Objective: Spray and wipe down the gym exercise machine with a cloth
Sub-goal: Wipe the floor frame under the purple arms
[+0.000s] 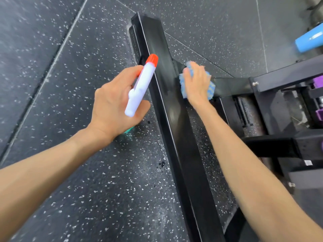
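Note:
A black steel base beam (176,119) of the gym machine runs along the floor from the top centre to the bottom right. My left hand (113,103) grips a white spray bottle (139,88) with an orange nozzle, just left of the beam; its greenish body is mostly hidden under my hand. My right hand (196,82) presses a blue and white cloth (210,88) on the brace where it meets the beam, fingers spread over the cloth.
Black speckled rubber floor tiles (78,67) surround the beam. The machine's frame (279,102) with bolts and purple parts stands at the right. A blue cylinder (309,40) lies at the upper right. Small wet drops dot the floor beside the beam.

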The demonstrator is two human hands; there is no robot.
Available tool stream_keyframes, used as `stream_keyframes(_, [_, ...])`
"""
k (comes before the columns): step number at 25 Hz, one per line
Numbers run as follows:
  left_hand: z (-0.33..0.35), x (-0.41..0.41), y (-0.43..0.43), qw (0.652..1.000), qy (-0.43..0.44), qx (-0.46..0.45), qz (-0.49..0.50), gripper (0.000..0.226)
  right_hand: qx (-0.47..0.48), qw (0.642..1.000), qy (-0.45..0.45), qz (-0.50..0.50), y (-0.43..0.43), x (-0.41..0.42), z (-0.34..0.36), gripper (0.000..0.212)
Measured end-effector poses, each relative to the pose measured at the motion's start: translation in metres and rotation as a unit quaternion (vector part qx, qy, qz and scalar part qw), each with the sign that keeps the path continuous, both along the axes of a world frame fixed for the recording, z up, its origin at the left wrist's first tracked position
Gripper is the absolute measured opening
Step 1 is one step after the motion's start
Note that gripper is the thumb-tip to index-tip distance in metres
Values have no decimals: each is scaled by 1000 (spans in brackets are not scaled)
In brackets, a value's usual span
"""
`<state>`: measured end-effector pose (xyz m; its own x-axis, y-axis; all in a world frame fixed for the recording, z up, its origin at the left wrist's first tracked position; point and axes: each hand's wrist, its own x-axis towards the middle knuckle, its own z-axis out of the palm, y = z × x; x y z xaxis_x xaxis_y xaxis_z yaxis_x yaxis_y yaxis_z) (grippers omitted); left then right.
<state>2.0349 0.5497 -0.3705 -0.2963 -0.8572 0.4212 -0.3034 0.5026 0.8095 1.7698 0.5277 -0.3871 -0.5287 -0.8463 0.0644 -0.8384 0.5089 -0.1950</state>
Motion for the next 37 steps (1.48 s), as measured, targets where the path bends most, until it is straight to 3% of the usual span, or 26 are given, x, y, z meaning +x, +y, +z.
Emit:
stream_keyframes(2, [-1,0,0,1000,3,-6,-5,54,19,982,-97,164,19,15,-2,60])
stream_keyframes(4, [-2,-1,-1,1000,7,9,11,55,69,957,-104,263,39,-10,4,73])
stream_keyframes(7, [-3,-3,1,999,12,24,18,54,115,957,20,264,53,-46,9,80])
stream_keyframes(9, [-2,-3,0,999,8,29,25,56,97,965,43,239,45,-32,6,83])
stream_keyframes(14, [0,-2,0,999,-12,27,17,52,110,922,65,364,14,-8,12,81])
stream_keyframes(16, [-1,-1,-3,999,-13,32,19,54,104,951,28,291,31,-28,11,86])
stream_keyframes(19, [0,0,-2,1000,-16,23,13,54,93,992,67,52,76,-75,8,91])
stream_keyframes(22, [0,1,-3,999,-21,26,9,55,136,985,53,-89,82,-89,7,87])
stream_keyframes(26, [0,1,-4,999,-28,26,11,58,133,936,99,-310,117,-75,-7,68])
stream_keyframes(28, [-2,0,-3,999,-30,27,12,60,182,919,104,-334,134,-65,-7,66])
stream_keyframes(30, [-2,-1,-3,999,-34,23,25,61,200,918,99,-327,123,-67,6,81])
stream_keyframes(33, [-1,-2,-1,999,-25,28,23,55,184,961,69,-192,89,-71,12,90])
stream_keyframes(35, [-1,-1,-2,999,-25,28,23,53,176,967,80,-166,79,-71,13,84])
stream_keyframes(37, [1,-2,0,999,-24,36,19,54,139,973,80,-169,89,-64,25,60])
